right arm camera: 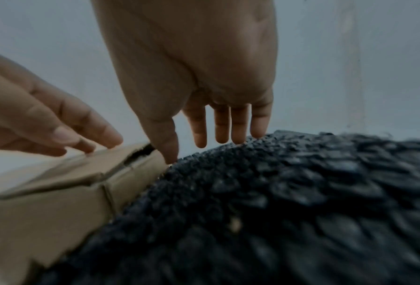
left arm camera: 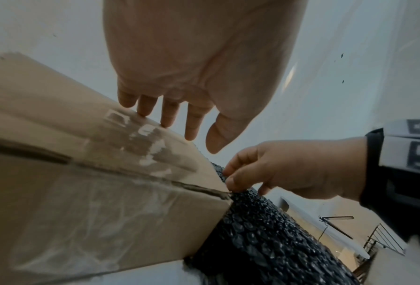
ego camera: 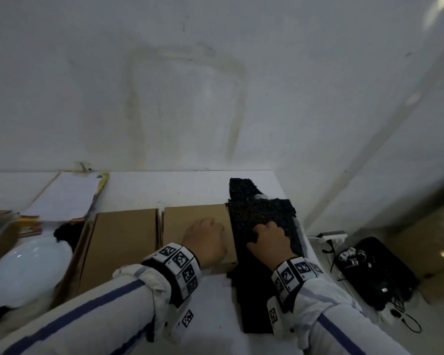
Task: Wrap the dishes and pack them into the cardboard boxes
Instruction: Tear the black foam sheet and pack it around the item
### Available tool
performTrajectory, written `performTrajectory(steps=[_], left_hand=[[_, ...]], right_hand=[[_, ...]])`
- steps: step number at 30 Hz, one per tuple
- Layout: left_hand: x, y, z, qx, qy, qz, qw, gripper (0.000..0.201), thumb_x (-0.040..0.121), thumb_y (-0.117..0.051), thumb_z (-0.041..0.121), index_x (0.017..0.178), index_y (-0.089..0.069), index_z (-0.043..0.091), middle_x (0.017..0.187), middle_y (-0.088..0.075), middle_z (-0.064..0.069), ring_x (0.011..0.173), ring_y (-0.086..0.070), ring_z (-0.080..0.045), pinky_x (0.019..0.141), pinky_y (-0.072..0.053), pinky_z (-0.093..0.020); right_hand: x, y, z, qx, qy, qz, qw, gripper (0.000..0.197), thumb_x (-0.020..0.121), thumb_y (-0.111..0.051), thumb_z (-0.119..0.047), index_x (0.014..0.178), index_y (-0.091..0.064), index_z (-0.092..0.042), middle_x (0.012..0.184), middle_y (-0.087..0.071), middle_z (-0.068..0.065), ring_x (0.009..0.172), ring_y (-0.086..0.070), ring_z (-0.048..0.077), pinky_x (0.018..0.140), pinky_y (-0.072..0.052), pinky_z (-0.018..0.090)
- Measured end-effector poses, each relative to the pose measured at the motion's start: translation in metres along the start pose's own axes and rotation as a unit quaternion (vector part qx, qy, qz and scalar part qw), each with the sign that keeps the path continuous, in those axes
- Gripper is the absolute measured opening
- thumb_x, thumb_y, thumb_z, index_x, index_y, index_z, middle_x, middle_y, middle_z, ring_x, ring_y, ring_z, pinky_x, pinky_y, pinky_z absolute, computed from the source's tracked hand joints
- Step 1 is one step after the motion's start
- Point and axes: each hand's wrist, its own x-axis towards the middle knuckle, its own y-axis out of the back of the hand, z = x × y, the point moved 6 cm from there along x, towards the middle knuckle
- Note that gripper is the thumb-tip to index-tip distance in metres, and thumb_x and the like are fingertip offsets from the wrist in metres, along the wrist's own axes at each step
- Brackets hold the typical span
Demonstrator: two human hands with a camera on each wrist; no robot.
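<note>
A brown cardboard box stands mid-table with both top flaps down. My left hand rests on the right flap, its straight fingertips touching the cardboard near the edge. A sheet of black bubble wrap lies against the box's right side. My right hand pinches its edge next to the box corner. A white plate lies at the far left on more black wrap.
A stack of papers sits at the back left by the wall. The table's right edge runs just past the bubble wrap. On the floor to the right are a black bag, cables and a power strip.
</note>
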Motion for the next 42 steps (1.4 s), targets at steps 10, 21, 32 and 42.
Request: performTrajectory(steps=[10, 21, 32, 42], left_hand=[[-0.001, -0.006, 0.005, -0.011, 0.005, 0.007, 1.000, 0.051, 0.087, -0.054, 0.029, 0.136, -0.043, 0.022, 0.148, -0.028, -0.007, 0.139, -0.022, -0.027, 0.114, -0.022, -0.037], [-0.012, 0.016, 0.041, -0.336, -0.076, 0.033, 0.938, 0.093, 0.084, -0.067, 0.017, 0.151, -0.004, 0.029, 0.150, -0.031, 0.004, 0.134, -0.037, -0.015, 0.109, -0.037, -0.037], [-0.057, 0.078, -0.095, -0.362, 0.084, 0.249, 0.894, 0.021, 0.084, -0.065, 0.023, 0.066, -0.054, 0.021, 0.080, -0.058, -0.005, 0.067, -0.054, -0.015, 0.056, -0.036, -0.022], [-0.157, 0.101, -0.261, -0.427, 0.245, 0.296, 0.818, 0.021, 0.085, -0.058, 0.023, 0.076, -0.041, 0.015, 0.069, -0.051, -0.007, 0.059, -0.050, -0.021, 0.052, -0.041, -0.037]], right_hand=[[0.006, -0.016, 0.012, 0.019, 0.026, 0.028, 0.999, 0.025, 0.093, -0.051, -0.034, 0.107, -0.063, -0.017, 0.117, -0.051, 0.008, 0.113, -0.045, 0.031, 0.093, -0.043, 0.041], [0.005, 0.056, -0.021, 0.311, 0.106, 0.066, 0.942, 0.038, 0.081, -0.060, -0.014, 0.049, -0.039, -0.017, 0.053, -0.042, -0.002, 0.051, -0.039, 0.012, 0.051, -0.031, 0.021], [-0.023, 0.039, -0.145, 0.427, 0.242, -0.128, 0.862, 0.026, 0.083, -0.066, -0.007, 0.103, -0.056, -0.021, 0.106, -0.060, 0.001, 0.097, -0.059, 0.018, 0.087, -0.049, 0.032], [-0.051, -0.010, -0.343, 0.262, 0.340, -0.106, 0.897, 0.032, 0.090, -0.054, -0.007, 0.115, -0.055, -0.026, 0.094, -0.058, -0.003, 0.081, -0.057, 0.015, 0.064, -0.050, 0.022]])
